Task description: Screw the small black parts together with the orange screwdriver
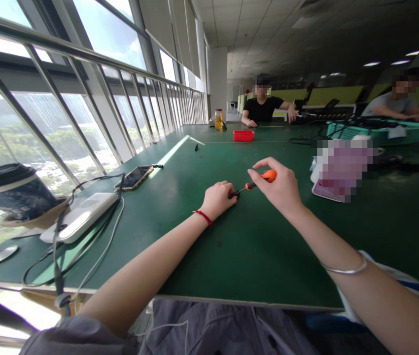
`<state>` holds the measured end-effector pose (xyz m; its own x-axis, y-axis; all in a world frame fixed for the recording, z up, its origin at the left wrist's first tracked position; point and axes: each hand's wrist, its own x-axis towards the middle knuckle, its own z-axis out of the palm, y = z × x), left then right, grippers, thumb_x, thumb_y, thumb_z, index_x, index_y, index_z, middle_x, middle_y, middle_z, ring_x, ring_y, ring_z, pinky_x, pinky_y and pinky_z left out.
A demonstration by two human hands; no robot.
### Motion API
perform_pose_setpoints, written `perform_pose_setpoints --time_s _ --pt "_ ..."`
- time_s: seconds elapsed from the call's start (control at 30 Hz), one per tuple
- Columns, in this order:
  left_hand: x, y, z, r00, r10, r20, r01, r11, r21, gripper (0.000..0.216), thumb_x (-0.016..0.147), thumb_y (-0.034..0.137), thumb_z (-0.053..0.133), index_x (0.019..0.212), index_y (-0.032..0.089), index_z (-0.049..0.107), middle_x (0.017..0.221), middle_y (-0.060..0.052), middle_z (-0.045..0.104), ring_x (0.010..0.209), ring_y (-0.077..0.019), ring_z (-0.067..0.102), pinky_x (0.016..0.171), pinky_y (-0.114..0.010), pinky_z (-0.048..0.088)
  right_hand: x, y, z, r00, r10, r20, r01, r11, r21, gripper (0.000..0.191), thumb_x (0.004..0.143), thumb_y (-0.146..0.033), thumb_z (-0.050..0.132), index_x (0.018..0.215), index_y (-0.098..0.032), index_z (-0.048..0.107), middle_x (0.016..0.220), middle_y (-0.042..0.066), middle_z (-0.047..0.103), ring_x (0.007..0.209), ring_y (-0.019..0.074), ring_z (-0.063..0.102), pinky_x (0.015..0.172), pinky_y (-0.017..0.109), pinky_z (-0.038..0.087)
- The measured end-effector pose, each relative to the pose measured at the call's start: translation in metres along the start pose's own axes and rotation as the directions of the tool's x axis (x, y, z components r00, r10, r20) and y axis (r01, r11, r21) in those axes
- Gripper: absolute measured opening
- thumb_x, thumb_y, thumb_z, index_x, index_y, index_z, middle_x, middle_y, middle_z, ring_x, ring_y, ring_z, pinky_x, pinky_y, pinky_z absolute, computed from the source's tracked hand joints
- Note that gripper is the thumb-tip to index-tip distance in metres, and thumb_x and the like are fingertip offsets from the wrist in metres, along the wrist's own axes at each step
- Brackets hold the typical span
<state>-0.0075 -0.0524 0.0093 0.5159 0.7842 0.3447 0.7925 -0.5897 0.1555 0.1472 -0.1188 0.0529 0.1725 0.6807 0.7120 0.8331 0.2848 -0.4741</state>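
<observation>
A green tabletop (268,256) runs beside bright windows (109,34) and a metal railing (65,50). Over it, the right hand (279,186) grips an orange-handled screwdriver (269,175), long axis slanting, shaft pointing left at a small black part (233,195) pinched by the left hand (217,199).

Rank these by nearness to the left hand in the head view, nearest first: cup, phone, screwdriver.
1. Screwdriver: just right of the left hand, its tip by the fingertips.
2. Phone: lying flat, off to the left.
3. Cup: farther left, at the picture's edge.
</observation>
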Motion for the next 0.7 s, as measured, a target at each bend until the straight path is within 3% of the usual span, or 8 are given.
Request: perform_pose_setpoints --time_s 0.07,0.2,0.37,0.47,0.7 --pt "0.0001 -0.0001 0.0002 1.0 0.002 -0.002 -0.002 1.0 -0.003 0.01 0.077 0.027 0.055 0.08 0.019 0.06 0.09 -0.003 0.063 0.086 -0.0186 0.058 0.067 -0.026 0.044 -0.0004 0.0009 0.0006 1.0 -0.023 -0.005 0.024 0.999 0.044 0.026 0.074 -0.043 0.055 0.091 -0.023 0.058 0.064 -0.001 0.056 0.054 0.0149 0.051 0.053 0.026 0.036" --pt "0.0007 -0.0011 0.0017 1.0 0.011 -0.017 -0.011 1.0 -0.008 0.008 0.076 0.026 0.055 0.078 0.019 0.059 0.089 -0.003 0.063 0.084 -0.0181 0.058 0.066 -0.026 0.043 -0.0008 0.0004 0.0002 0.999 -0.049 -0.015 0.051 0.993 0.102 0.041 0.071 -0.037 0.058 0.108 -0.022 0.05 0.07 -0.002 0.059 0.056 0.0151 0.054 0.052 0.025 0.036" --pt "0.001 -0.0025 0.0033 0.999 0.027 -0.041 -0.027 1.0 -0.002 0.008 0.076 0.026 0.055 0.076 0.019 0.059 0.086 -0.002 0.062 0.081 -0.018 0.058 0.063 -0.026 0.043 -0.0013 -0.0033 -0.0013 1.0 0.019 0.012 -0.019 1.0 0.02 0.035 0.074 -0.051 0.055 0.094 -0.023 0.057 0.057 -0.003 0.056 0.055 0.0166 0.054 0.053 0.026 0.035" --pt "0.0011 -0.0025 0.0033 0.999 0.028 -0.037 -0.028 1.0 -0.004 0.008 0.076 0.026 0.054 0.076 0.019 0.058 0.086 -0.002 0.062 0.081 -0.0178 0.058 0.063 -0.026 0.042 -0.0021 -0.0042 -0.0012 1.0 0.007 0.03 -0.009 0.999 0.048 0.03 0.075 -0.051 0.055 0.085 -0.023 0.06 0.054 -0.002 0.055 0.053 0.0155 0.053 0.054 0.026 0.036" --pt "0.0012 -0.0029 0.0032 0.999 0.029 -0.033 -0.03 1.0 -0.009 0.008 0.076 0.026 0.055 0.077 0.019 0.058 0.088 -0.002 0.062 0.082 -0.0177 0.058 0.063 -0.025 0.042 -0.0038 -0.0035 0.0006 0.993 -0.112 -0.026 0.113 0.99 0.083 0.036 0.074 -0.034 0.055 0.107 -0.02 0.053 0.071 -0.001 0.061 0.058 0.015 0.056 0.055 0.025 0.038"
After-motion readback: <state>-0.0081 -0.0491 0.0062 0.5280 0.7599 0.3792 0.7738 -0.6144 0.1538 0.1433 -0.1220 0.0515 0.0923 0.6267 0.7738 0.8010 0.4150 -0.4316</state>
